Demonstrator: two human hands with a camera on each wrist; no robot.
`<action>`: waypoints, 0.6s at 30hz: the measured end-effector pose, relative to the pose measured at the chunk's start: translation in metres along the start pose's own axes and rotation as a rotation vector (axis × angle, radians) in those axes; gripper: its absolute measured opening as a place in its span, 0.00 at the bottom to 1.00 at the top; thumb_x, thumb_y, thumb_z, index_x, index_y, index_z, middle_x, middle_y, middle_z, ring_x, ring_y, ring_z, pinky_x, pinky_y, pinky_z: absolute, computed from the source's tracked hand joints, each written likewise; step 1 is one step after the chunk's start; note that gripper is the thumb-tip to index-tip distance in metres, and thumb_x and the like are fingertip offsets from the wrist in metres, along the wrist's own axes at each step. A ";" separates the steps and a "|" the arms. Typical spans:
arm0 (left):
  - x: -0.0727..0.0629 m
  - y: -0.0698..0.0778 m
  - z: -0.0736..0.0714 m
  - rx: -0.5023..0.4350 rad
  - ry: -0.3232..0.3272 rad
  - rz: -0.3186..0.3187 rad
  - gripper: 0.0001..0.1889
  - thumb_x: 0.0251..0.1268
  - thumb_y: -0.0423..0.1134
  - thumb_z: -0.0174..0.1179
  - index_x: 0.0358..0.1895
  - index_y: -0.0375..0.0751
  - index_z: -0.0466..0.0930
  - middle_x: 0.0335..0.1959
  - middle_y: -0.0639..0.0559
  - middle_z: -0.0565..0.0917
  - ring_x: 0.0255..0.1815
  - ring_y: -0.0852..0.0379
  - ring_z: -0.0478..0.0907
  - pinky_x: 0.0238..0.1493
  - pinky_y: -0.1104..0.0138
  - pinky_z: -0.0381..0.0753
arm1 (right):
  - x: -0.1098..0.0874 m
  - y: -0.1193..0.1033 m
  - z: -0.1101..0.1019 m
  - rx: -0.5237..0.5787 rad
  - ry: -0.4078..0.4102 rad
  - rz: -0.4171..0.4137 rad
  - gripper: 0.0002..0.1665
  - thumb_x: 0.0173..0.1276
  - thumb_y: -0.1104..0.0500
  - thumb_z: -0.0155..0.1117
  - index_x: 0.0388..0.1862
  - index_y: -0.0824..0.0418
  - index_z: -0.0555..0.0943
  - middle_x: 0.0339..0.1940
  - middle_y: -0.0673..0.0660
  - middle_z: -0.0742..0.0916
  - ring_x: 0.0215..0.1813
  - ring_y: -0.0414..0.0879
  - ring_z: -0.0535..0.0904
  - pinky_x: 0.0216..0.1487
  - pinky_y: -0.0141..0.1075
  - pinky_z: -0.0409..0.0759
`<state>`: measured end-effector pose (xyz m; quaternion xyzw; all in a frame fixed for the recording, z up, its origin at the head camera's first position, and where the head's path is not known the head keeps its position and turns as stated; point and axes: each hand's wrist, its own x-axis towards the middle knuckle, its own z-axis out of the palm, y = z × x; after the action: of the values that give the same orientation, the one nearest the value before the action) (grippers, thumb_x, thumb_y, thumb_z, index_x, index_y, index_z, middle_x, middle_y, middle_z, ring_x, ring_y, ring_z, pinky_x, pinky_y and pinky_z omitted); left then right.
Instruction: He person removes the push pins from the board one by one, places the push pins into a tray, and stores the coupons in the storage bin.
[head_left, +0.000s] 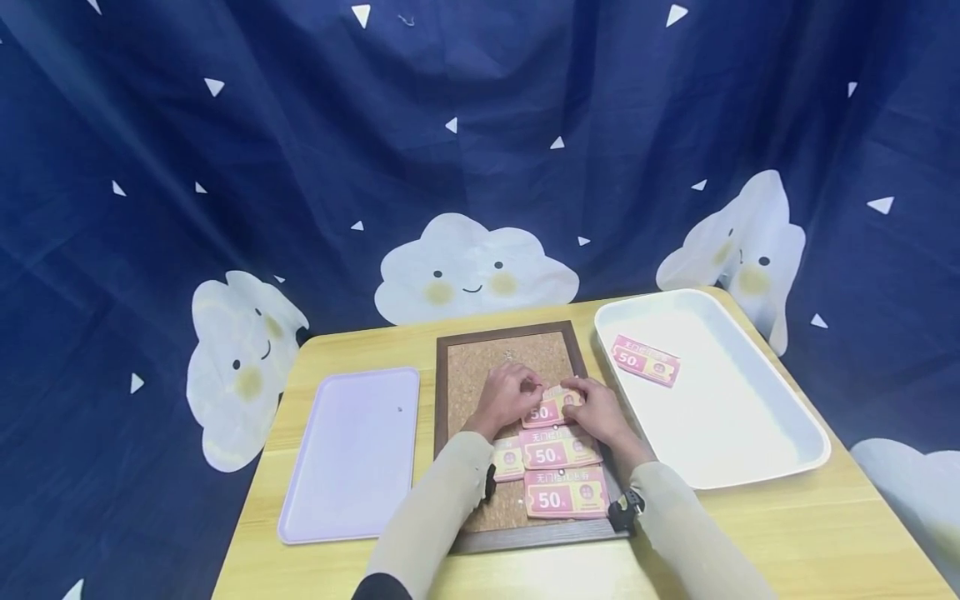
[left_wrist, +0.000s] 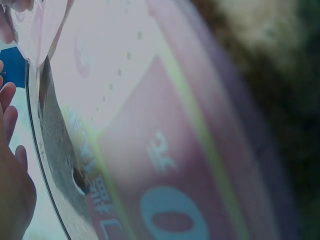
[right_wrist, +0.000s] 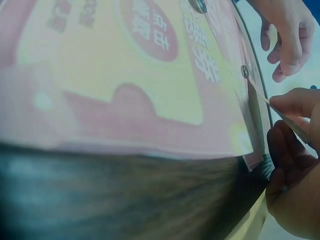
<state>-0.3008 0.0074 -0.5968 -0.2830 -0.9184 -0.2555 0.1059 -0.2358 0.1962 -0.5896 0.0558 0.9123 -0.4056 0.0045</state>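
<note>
In the head view my left hand [head_left: 512, 394] is over the cork board [head_left: 468, 375], thumb and forefinger close together by the upper left corner of the uppermost pink-and-yellow coupon [head_left: 542, 413]. Anything small between those fingertips is too small to make out. My right hand [head_left: 597, 408] pinches that coupon's right side; the right wrist view shows thumb and fingers [right_wrist: 287, 107] on its edge. Below lie a middle coupon [head_left: 546, 455] and a bottom coupon [head_left: 550, 500]. Small round tacks [right_wrist: 245, 71] sit at the coupons' top edges. My left forearm partly hides another coupon [head_left: 508, 460].
To the right, a white tray [head_left: 720, 417] holds one loose coupon [head_left: 647, 361]. A lilac tray [head_left: 360, 458] stands at the left of the wooden table [head_left: 300, 400]. The board's dark frame [head_left: 441, 392] lies between the trays. A blue curtain [head_left: 480, 150] hangs behind.
</note>
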 end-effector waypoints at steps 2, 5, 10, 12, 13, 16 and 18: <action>-0.001 -0.001 -0.002 -0.003 0.005 0.004 0.05 0.56 0.51 0.63 0.33 0.58 0.84 0.37 0.65 0.85 0.46 0.62 0.79 0.57 0.59 0.73 | 0.000 -0.001 0.000 0.003 0.000 0.002 0.29 0.54 0.61 0.68 0.58 0.55 0.80 0.51 0.57 0.84 0.52 0.54 0.79 0.57 0.50 0.75; -0.002 -0.002 -0.005 -0.009 0.000 0.002 0.05 0.56 0.50 0.63 0.33 0.58 0.84 0.38 0.64 0.86 0.47 0.61 0.79 0.57 0.58 0.73 | -0.001 -0.002 -0.002 0.010 0.000 0.002 0.29 0.54 0.62 0.68 0.58 0.55 0.80 0.53 0.58 0.83 0.55 0.56 0.79 0.58 0.51 0.75; -0.003 -0.006 -0.010 -0.016 0.003 0.004 0.05 0.56 0.49 0.63 0.33 0.57 0.84 0.39 0.63 0.86 0.47 0.61 0.79 0.55 0.59 0.73 | -0.002 -0.006 -0.005 0.003 0.009 -0.024 0.30 0.54 0.62 0.68 0.59 0.56 0.79 0.52 0.59 0.83 0.52 0.55 0.79 0.55 0.50 0.76; -0.004 -0.008 -0.012 -0.015 0.021 0.017 0.04 0.55 0.48 0.64 0.32 0.57 0.83 0.37 0.63 0.86 0.44 0.61 0.79 0.53 0.59 0.74 | -0.002 -0.008 -0.007 0.006 0.008 -0.025 0.30 0.54 0.61 0.68 0.60 0.56 0.79 0.50 0.58 0.83 0.49 0.54 0.78 0.51 0.48 0.77; -0.004 -0.009 -0.012 -0.012 0.029 0.021 0.04 0.54 0.48 0.64 0.32 0.57 0.83 0.36 0.64 0.85 0.43 0.62 0.79 0.52 0.60 0.74 | -0.003 -0.009 -0.008 0.007 0.005 -0.025 0.30 0.55 0.61 0.68 0.60 0.55 0.78 0.50 0.58 0.83 0.47 0.53 0.78 0.49 0.47 0.77; -0.005 -0.011 -0.015 -0.005 0.052 0.025 0.03 0.53 0.48 0.64 0.31 0.57 0.83 0.35 0.64 0.85 0.40 0.63 0.78 0.50 0.61 0.74 | -0.003 -0.013 -0.011 0.025 -0.002 -0.012 0.31 0.56 0.61 0.68 0.61 0.54 0.77 0.52 0.58 0.83 0.48 0.52 0.78 0.49 0.46 0.77; -0.005 -0.012 -0.017 -0.002 0.054 0.019 0.03 0.53 0.48 0.64 0.31 0.58 0.83 0.35 0.64 0.85 0.40 0.63 0.78 0.50 0.61 0.74 | -0.003 -0.016 -0.012 0.026 -0.003 -0.006 0.31 0.57 0.61 0.68 0.62 0.54 0.76 0.55 0.59 0.82 0.50 0.53 0.78 0.50 0.47 0.77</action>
<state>-0.3029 -0.0120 -0.5888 -0.2849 -0.9122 -0.2628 0.1327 -0.2335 0.1943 -0.5695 0.0526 0.9070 -0.4177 0.0041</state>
